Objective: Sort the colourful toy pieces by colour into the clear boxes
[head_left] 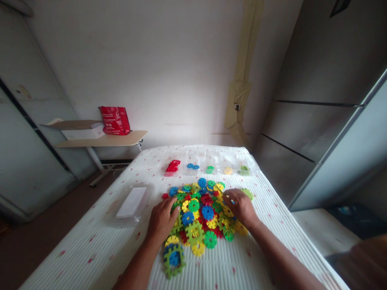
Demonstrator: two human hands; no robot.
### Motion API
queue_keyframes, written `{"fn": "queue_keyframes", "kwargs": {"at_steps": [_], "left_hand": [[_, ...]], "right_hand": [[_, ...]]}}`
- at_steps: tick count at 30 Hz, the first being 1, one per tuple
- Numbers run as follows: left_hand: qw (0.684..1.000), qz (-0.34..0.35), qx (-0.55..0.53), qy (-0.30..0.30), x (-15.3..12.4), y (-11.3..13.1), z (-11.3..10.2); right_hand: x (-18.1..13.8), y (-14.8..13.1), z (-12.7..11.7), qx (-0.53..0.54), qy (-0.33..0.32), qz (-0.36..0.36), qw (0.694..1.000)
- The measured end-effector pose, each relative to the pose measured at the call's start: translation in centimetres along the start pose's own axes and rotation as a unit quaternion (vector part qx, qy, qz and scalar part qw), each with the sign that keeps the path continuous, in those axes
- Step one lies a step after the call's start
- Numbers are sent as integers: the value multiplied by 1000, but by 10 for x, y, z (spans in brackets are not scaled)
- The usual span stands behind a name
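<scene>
Multicoloured plastic interlocking pieces, one heap: left hand palm-down on it, grip wide; right hand curled over it, grip impossible to tell. Five sorted groups beyond.

A plain white wall fills the back of the room in soft, dim light. A cream cloth strip hangs down it near the corner. Grey cupboard panels line the right side, and a pale door stands on the left. A small side table against the wall carries a red bag and a flat box. The floor is brown. A white striped cover with red dots spreads across the foreground.
</scene>
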State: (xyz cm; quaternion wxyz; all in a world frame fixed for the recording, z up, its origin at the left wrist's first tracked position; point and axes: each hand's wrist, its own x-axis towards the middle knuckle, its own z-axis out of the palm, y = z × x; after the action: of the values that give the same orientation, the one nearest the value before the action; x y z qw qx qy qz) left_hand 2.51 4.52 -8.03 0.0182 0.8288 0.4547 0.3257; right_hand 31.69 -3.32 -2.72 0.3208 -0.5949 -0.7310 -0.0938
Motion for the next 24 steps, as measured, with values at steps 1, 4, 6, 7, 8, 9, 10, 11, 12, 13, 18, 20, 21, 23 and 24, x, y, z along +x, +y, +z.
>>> {"fn": "queue_keyframes", "kwargs": {"at_steps": [1, 4, 6, 7, 8, 9, 10, 11, 12, 13, 18, 20, 21, 23, 24], "left_hand": [[1000, 2, 1, -2, 0, 0, 0], [1000, 8, 1, -2, 0, -1, 0], [1000, 10, 1, 2, 0, -1, 0], [1000, 10, 0, 5, 0, 0, 0], [1000, 11, 0, 7, 0, 0, 0], [1000, 11, 0, 7, 0, 0, 0], [1000, 13, 0, 7, 0, 1, -1], [1000, 12, 0, 7, 0, 1, -1], [1000, 11, 0, 7, 0, 1, -1], [1000, 11, 0, 6, 1, 1, -1], [1000, 8, -4, 8, 1, 2, -2], [1000, 6, -3, 7, 1, 2, -2], [1000, 6, -1, 6, 1, 2, -2], [1000, 4, 4, 3, 1, 2, -1], [1000, 4, 5, 2, 1, 2, -1]], "right_hand": [[0, 8, -5, -6, 23, 16, 1000], [-3, 36, -24, -58, 57, 69, 994], [-7, 55, -34, -95, 41, 89, 991], [-9, 62, -38, -110, 23, 95, 989], [-10, 68, -40, -122, 0, 99, 988], [-12, 72, -41, -132, -27, 101, 986], [-13, 73, -41, -139, -55, 102, 983], [-14, 74, -40, -145, -82, 104, 981], [-14, 73, -39, -150, -108, 106, 977], [-14, 71, -37, -153, -129, 109, 974], [-17, 69, -35, -142, -140, 139, 970], [-18, 71, -36, -139, -133, 179, 965], [-19, 71, -35, -142, -135, 205, 959], [-19, 70, -34, -154, -148, 254, 943], [-20, 68, -32, -160, -157, 270, 936]]}}
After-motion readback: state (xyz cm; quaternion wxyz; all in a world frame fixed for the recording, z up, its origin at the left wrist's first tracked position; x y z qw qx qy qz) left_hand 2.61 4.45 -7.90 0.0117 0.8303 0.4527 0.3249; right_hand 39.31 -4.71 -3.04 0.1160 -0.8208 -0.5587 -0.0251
